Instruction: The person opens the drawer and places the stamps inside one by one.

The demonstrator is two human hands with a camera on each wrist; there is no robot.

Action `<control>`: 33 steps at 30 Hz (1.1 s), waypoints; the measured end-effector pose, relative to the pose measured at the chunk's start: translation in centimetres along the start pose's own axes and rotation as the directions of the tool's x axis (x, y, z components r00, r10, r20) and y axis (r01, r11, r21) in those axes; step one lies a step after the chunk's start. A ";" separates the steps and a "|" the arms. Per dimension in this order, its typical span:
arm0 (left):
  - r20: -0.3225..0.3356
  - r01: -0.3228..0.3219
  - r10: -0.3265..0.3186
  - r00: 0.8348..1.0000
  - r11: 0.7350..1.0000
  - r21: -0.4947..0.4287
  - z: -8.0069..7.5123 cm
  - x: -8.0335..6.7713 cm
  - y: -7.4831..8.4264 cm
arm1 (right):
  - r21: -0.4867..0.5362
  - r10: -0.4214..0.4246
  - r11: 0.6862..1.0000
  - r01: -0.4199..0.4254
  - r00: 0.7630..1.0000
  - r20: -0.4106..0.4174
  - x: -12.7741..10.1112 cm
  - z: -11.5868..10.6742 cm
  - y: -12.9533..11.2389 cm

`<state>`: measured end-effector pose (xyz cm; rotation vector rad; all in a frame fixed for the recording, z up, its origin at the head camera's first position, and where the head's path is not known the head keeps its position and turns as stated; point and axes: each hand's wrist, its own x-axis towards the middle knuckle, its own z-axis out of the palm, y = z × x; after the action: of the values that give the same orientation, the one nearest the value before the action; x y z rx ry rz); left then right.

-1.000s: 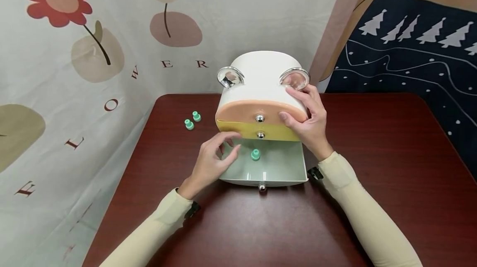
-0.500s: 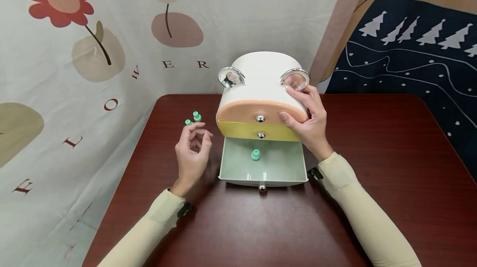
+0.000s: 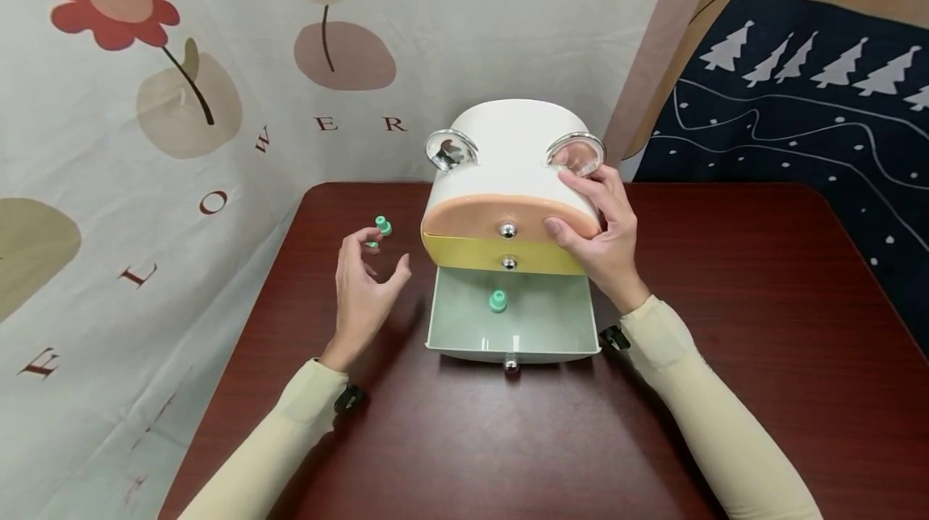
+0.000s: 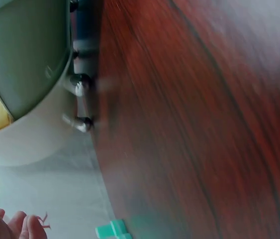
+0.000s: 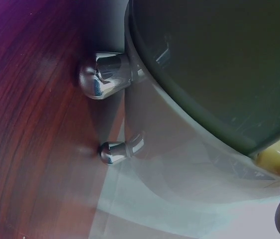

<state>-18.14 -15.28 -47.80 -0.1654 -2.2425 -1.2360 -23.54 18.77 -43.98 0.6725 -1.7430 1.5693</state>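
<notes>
2 hands work at the drawer box: the right hand braces its peach top drawer, while the left hand, grip loosely wide and empty, reaches 2 green caps on the desk. 1 cap lies in the open bottom drawer; pinching another seems next, nothing blocking.

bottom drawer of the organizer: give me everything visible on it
The bottom drawer is pale green glossy plastic, pulled fully open toward the person from under the shut yellow drawer. It is a shallow tray with a white front lip that bears a small chrome knob. It sits level just above the dark red table. Inside, one small green cap-shaped piece stands near the back centre. Neither hand touches the drawer; the left hand hovers to its left.
</notes>
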 end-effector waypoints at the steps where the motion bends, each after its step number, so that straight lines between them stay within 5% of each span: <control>1: 0.000 0.009 -0.009 1.000 1.000 0.009 0.0 0.1 -0.2 | 0.000 -0.001 1.000 0.001 1.000 0.000 0.0 0.0 0.0; 19: 0.038 0.085 -0.093 0.995 0.981 0.173 -1.6 1.7 -3.7 | -0.002 0.000 1.000 0.000 1.000 -0.003 0.1 -0.1 -0.2; 33: 0.131 0.162 -0.204 0.970 0.948 0.275 -2.2 2.9 -5.0 | 0.002 0.012 1.000 -0.012 1.000 0.004 -0.1 0.0 0.0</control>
<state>-21.45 -20.33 -49.10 0.0511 -2.5844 -1.0331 -23.52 18.74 -44.03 0.6673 -1.7516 1.5793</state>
